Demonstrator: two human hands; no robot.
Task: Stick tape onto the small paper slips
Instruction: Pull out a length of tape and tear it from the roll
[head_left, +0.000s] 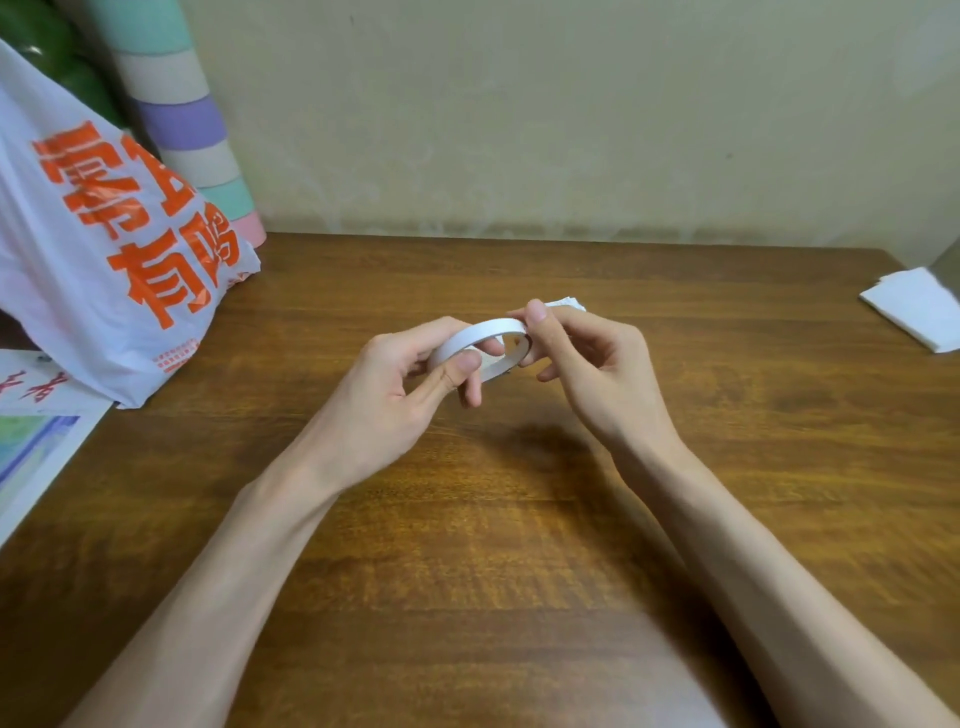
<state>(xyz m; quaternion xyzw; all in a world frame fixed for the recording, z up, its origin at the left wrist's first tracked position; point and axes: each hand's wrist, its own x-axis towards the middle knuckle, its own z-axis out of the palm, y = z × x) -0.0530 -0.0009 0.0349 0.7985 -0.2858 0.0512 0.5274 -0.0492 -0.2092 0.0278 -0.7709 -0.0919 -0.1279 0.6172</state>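
**Tape.** A roll of tape (475, 338) is held above the middle of the desk (519, 545), clear of the surface, with both hands on it.

**Left hand.** The left hand (400, 395) is clamped on the near left part of the ring. The thumb is pressed on the outer face and the other fingers (471, 392) are curled through the hole.

**Right hand.** The right hand (592, 364) is closed on the far right part of the ring. Thumb and forefinger are pinched at the outer winding, where the free end is judged to be sought. The end itself cannot be made out, and no strip is seen drawn off the roll.

**Paper.** A corner of white paper (569, 303), taken to be a paper slip, is seen on the desk just behind the right hand. Most of it is hidden, and no tape can be made out on it. A folded white sheet (917, 312) lies at the far right edge, well apart from the hands.

**Other items.** A plastic bag (104, 249), a striped tube (192, 119) and printed sheets (31, 452) are noted at the left.

**Progress.** The task is judged to be at an early stage: the tape is in hand, but nothing is peeled or stuck. Finding the end, pulling a length and pressing it onto the slips are left.
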